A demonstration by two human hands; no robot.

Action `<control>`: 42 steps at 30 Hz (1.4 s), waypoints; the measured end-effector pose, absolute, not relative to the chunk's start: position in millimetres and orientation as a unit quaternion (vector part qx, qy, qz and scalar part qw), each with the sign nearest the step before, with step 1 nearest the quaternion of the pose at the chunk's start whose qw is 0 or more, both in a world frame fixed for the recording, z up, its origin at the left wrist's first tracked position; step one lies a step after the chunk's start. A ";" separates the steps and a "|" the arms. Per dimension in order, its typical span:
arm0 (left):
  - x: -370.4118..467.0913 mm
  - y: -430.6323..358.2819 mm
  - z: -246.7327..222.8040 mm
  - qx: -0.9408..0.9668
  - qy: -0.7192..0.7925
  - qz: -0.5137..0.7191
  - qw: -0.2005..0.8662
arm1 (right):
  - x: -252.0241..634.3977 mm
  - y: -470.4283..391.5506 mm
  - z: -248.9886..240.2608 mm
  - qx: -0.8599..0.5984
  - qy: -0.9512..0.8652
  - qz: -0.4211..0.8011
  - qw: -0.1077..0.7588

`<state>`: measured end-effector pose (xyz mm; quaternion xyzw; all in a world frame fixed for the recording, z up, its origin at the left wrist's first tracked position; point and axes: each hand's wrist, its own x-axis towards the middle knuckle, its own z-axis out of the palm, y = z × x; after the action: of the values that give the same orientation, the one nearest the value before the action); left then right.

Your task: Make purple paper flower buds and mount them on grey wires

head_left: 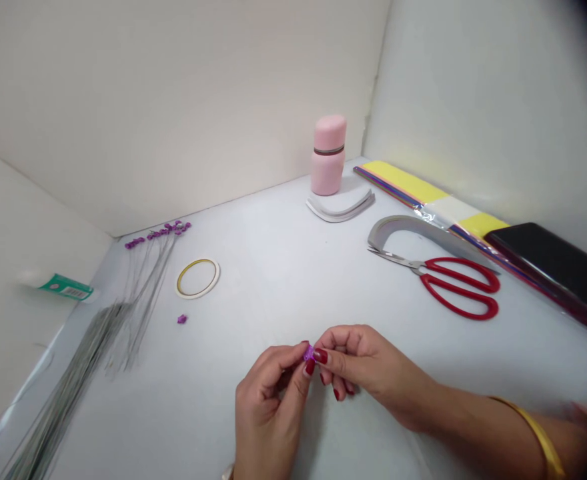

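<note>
A small purple paper piece (309,352) is pinched between the fingertips of both hands above the front middle of the table; its exact shape is partly covered by fingers. My left hand (273,393) grips it from the left with thumb and index finger. From the right, my right hand (356,360) closes thumb and index finger on its other side. Off to the left lies a loose purple star (182,319). Behind that star rests a roll of white tape (198,279) flat on the table.
Purple-tipped wires (163,233) lie at the back left, near a bundle of bare wires (83,360). Red-handled scissors (458,287) lie at right by grey paper strips (341,208), a pink flask (328,157), coloured paper strips (408,183) and a black phone-like object (553,267).
</note>
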<state>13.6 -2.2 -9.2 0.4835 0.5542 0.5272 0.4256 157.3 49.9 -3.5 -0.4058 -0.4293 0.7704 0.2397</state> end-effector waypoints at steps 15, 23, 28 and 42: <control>19.3 -5.2 -19.1 0.542 0.560 0.551 0.299 | 154.7 46.1 -4.4 -0.422 -0.414 0.762 0.264; 19.8 -4.4 -14.7 0.542 0.568 0.535 0.311 | 154.6 44.1 -5.3 -0.411 -0.419 0.766 0.261; 20.5 -1.5 -10.5 0.423 0.591 0.548 0.414 | 153.9 43.0 -4.4 -0.408 -0.425 0.758 0.279; 11.6 7.2 -6.6 0.294 0.571 0.497 0.584 | 156.9 45.3 -3.0 -0.418 -0.451 0.754 0.232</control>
<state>11.6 7.2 -6.6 0.2937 0.5706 0.4968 0.5842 156.9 45.3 -3.0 -0.4181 -0.4511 0.7537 0.2315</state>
